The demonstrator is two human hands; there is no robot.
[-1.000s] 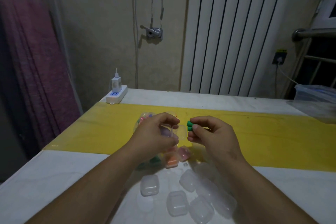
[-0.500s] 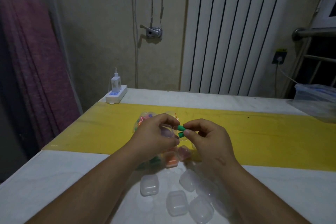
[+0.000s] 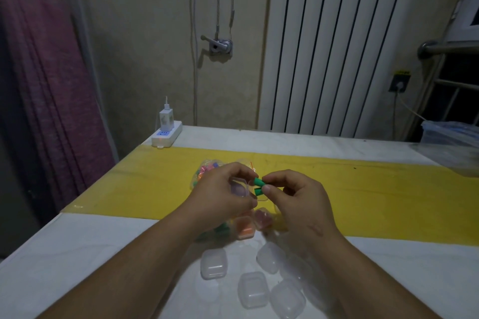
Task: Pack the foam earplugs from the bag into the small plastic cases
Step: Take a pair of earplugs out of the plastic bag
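My left hand [image 3: 220, 197] grips a small clear plastic case [image 3: 241, 187], open, above the yellow strip. My right hand [image 3: 295, 197] pinches two green foam earplugs [image 3: 259, 185] between thumb and forefinger, right at the case's opening. Behind the left hand lies the clear bag of coloured earplugs [image 3: 204, 169], partly hidden. Below the hands sit filled cases, one orange [image 3: 244, 228] and one pink [image 3: 263, 217]. Several empty clear cases [image 3: 252, 289] lie on the white tabletop near me.
A white power strip with a charger [image 3: 167, 132] stands at the table's far left corner. A clear plastic container [image 3: 451, 134] sits at the far right edge. A radiator and wall are behind the table; a purple curtain hangs left.
My right hand has brought the green earplugs leftward from a gap beside the case to the case's opening. The left hand has held the case almost still.
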